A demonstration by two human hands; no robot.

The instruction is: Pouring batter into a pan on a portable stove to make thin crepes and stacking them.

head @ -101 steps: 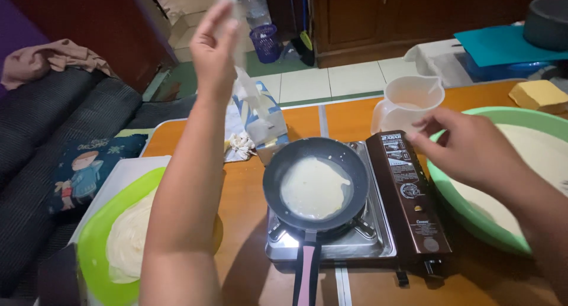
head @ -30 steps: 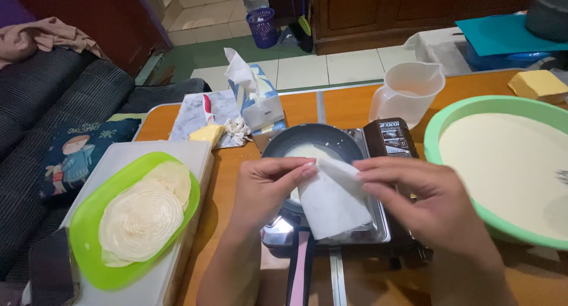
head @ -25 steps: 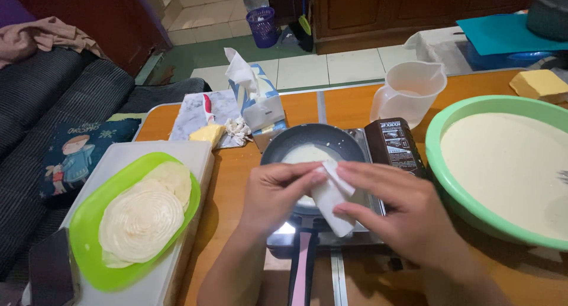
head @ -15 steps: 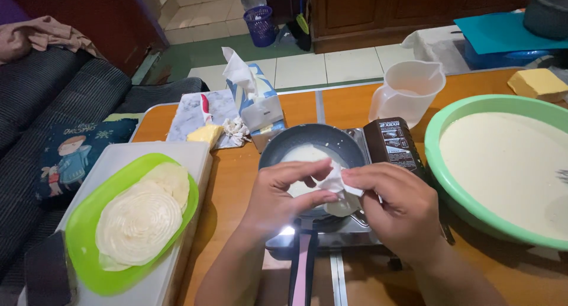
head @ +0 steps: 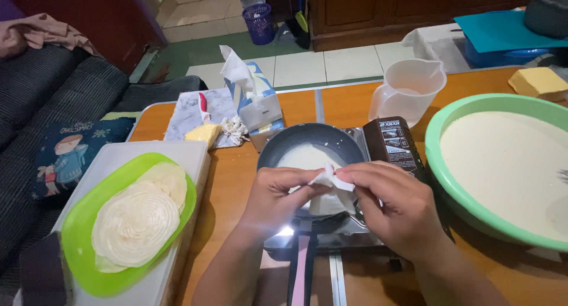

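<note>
Both hands — left hand [head: 278, 199], right hand [head: 393, 208] — pinch a folded white tissue [head: 331, 184] over the frying pan [head: 296, 146]. Orange table [head: 236, 182] holds it all — tiled floor [head: 331, 63] behind, dark sofa [head: 53, 99] at the left.

Single head view, close, looking steeply down onto the table [head: 236, 182].

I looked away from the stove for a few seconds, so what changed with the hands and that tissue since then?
The left hand came down from above the tissue box. Both hands took hold of a white tissue over the pan, and it went from spread flat to folded small. The right hand left the green bowl to join it. Pan, jug and green plate stayed put.
</note>
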